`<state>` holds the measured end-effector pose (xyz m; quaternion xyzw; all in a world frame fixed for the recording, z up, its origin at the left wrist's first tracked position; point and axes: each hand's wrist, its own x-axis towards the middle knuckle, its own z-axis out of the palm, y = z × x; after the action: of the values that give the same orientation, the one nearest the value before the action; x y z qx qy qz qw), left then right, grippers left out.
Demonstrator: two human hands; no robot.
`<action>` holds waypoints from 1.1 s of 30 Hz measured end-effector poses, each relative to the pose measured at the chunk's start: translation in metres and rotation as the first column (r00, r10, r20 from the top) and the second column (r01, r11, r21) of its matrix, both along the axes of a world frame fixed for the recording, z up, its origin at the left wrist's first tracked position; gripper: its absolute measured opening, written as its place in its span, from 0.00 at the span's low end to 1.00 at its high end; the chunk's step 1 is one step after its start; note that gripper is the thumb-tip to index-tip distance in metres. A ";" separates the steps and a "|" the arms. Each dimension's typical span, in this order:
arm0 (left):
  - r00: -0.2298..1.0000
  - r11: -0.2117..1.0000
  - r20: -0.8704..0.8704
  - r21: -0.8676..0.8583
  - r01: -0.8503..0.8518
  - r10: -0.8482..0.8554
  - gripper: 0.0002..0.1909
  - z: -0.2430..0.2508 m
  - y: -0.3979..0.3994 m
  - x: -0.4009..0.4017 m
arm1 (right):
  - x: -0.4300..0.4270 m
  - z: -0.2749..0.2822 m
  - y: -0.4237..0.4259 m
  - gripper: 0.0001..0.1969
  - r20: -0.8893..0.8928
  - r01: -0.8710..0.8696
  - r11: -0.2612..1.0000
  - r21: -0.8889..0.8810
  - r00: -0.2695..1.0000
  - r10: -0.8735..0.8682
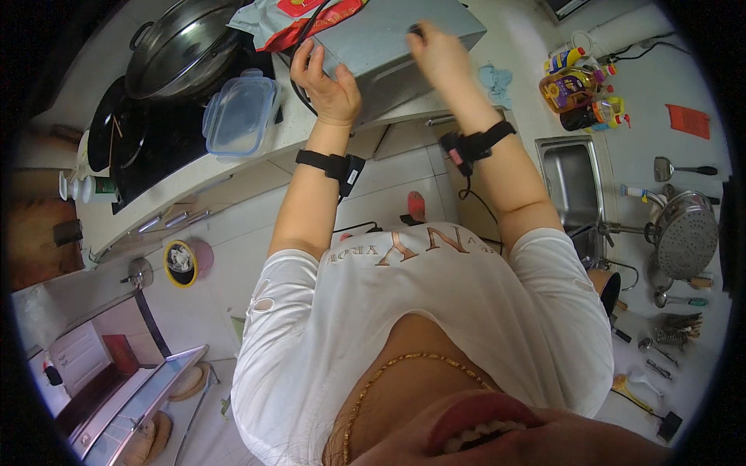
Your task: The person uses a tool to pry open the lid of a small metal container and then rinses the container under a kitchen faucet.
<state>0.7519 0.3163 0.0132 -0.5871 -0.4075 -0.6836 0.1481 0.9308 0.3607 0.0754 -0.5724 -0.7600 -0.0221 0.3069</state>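
A large grey box-like appliance (373,35) stands on the pale countertop before me, at the top of the view. My left hand (329,81) is at its left front corner, palm up with fingers apart, beside a black cable (296,58) that loops down there. My right hand (437,52), somewhat blurred, is over the box's right part, its fingers bent around a small dark thing (415,30) that I cannot make out. A red and white plastic package (315,26) lies at the box's left. Each forearm wears a black strap with a small device.
Left of the box are a clear lidded container (240,116), a large steel pan (180,49) and a black wok (119,128) on the hob. To the right are a light blue cloth (495,81), several bottles (574,90) and a steel sink (568,180). A bin (182,263) stands on the floor.
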 end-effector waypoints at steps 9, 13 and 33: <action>0.999 1.000 -0.025 0.011 -0.024 0.024 0.26 0.003 -0.002 0.002 | 0.002 0.006 0.003 0.14 0.052 0.008 1.000 -0.016 0.999 -0.007; 0.999 1.000 -0.024 0.010 -0.027 0.027 0.25 0.001 -0.001 0.001 | -0.065 0.009 -0.054 0.14 0.057 -0.201 0.977 -0.067 0.977 0.205; 1.000 1.000 -0.022 0.025 0.013 -0.013 0.23 0.003 -0.001 0.000 | -0.060 0.011 -0.037 0.14 0.107 -0.225 0.972 -0.071 0.967 0.232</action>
<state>0.7523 0.3150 0.0158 -0.5954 -0.3932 -0.6831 0.1557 0.8708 0.3238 0.0868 -0.4874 -0.8377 0.0029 0.2465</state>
